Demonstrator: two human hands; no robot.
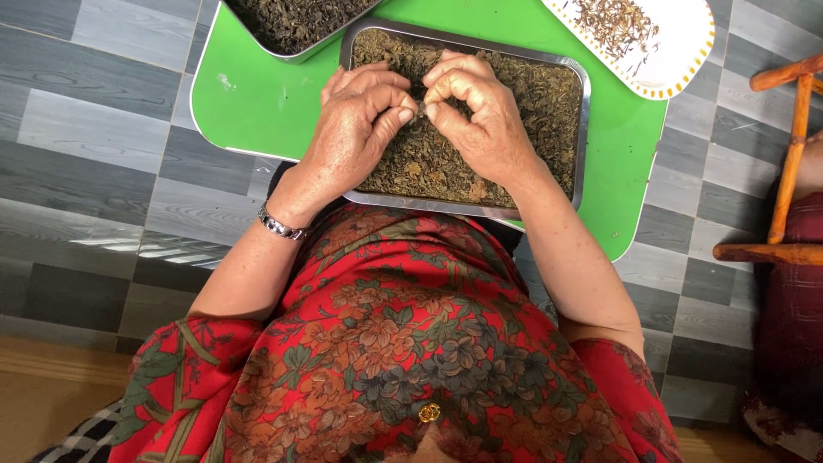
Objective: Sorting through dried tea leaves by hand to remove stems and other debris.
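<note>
Dried tea leaves (446,163) fill near steel tray (583,129); left hand (356,129) and right hand (480,120) pinch one stem (417,110) between fingertips. Picked stems (613,26) few on far-right plate (686,51); most unsorted.

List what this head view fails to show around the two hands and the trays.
- Piece pinched between left hand and right hand: too small to identify.
- Middle of the metal tray: covered by both hands.
- Second tray and white plate: cut off by the top edge.
- Wooden chair: cut off by the right edge.
</note>
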